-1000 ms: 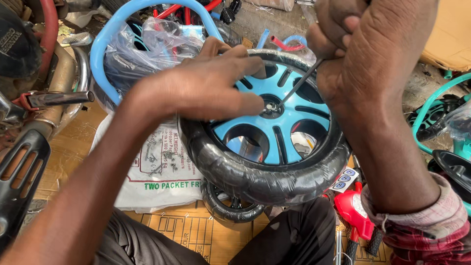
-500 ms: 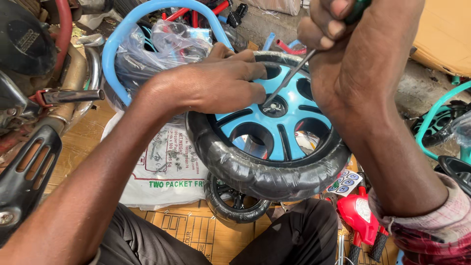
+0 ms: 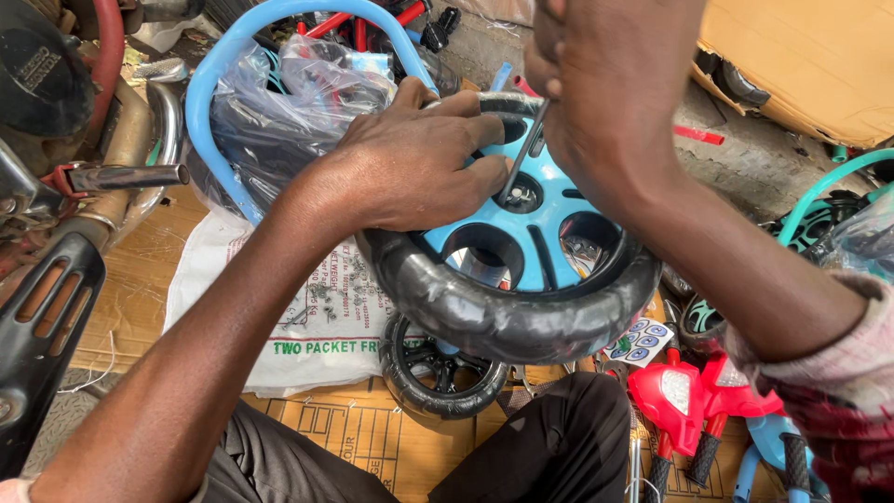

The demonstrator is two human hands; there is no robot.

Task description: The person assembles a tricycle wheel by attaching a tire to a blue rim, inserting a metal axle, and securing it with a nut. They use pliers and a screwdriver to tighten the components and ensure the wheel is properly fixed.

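A toy wheel [image 3: 521, 307] with a black tyre and a light blue spoked rim rests on my lap. My left hand [image 3: 419, 163] lies flat on its upper left part, fingers spread over the rim near the hub. My right hand [image 3: 605, 84] is closed around a screwdriver [image 3: 523, 154], whose thin metal shaft slants down into the hub at the wheel's centre. The handle is hidden inside my fist.
A smaller black wheel [image 3: 438, 368] lies under the big one. A blue tube frame [image 3: 279, 37] with plastic-wrapped parts sits behind, a white sack [image 3: 307, 317] on cardboard below. Red toy parts [image 3: 689, 396] lie at the right, a motorbike exhaust and footrest [image 3: 93, 177] at the left.
The view has shifted closer and the wheel sits lower right in it. My right hand has moved left and up over the hub, with the screwdriver standing steeper.
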